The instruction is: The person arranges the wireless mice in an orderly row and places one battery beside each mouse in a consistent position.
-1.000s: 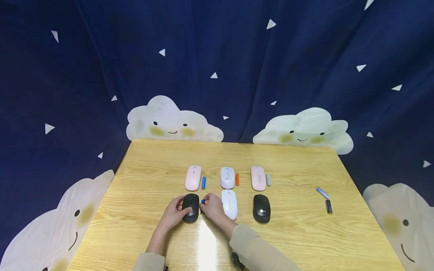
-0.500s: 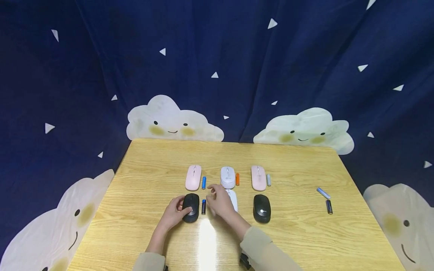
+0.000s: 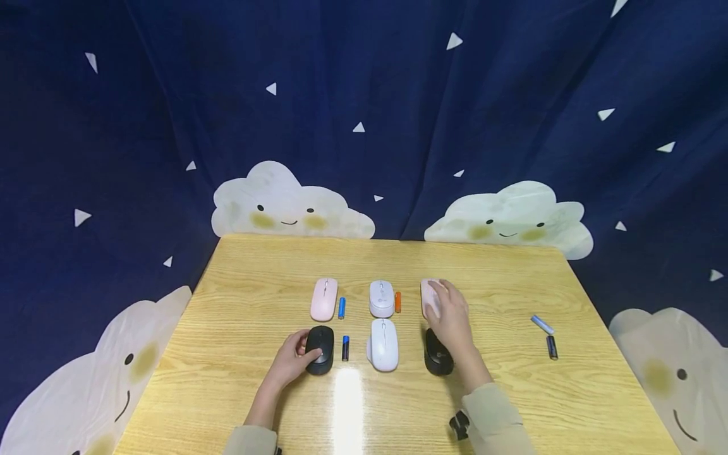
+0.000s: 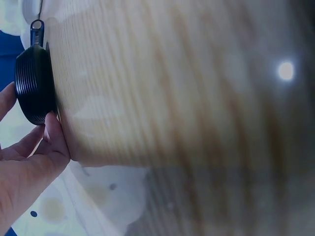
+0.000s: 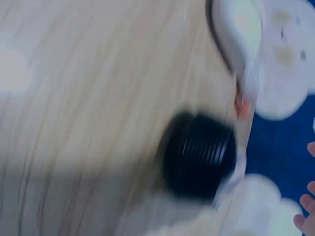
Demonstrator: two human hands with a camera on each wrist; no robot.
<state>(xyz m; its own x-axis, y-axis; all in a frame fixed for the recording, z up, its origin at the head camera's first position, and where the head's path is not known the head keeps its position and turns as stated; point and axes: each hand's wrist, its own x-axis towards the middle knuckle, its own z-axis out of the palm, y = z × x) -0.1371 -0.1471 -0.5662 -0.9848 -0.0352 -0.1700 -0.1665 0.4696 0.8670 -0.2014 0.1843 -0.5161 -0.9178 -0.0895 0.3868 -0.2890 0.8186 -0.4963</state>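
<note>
My left hand (image 3: pixel 291 360) grips a black computer mouse (image 3: pixel 320 344) on the table, thumb on its near part and fingers along its left side. The left wrist view shows this hand (image 4: pixel 29 157) at the ribbed mouse. A dark battery with a blue end (image 3: pixel 345 348) lies just right of the mouse. My right hand (image 3: pixel 452 322), fingers loosely bent, hovers over the right pink mouse (image 3: pixel 428 302) and the second black mouse (image 3: pixel 436 360), partly covering both. In the blurred right wrist view, its fingertips (image 5: pixel 306 202) show at the right edge, apart from the black mouse (image 5: pixel 204 155).
A white mouse (image 3: pixel 385 347) sits in the near row. Behind are a pink mouse (image 3: pixel 324 299) with a blue battery (image 3: pixel 342 308) and a pale mouse (image 3: pixel 381 298) with an orange battery (image 3: pixel 398 302). Two batteries, light blue (image 3: pixel 542 324) and dark (image 3: pixel 552 347), lie farther right on the wooden table (image 3: pixel 500 404).
My right hand has left the dark battery beside the left black mouse and swung right, past the white mouse, to the right pair of mice. My left hand stays on its mouse.
</note>
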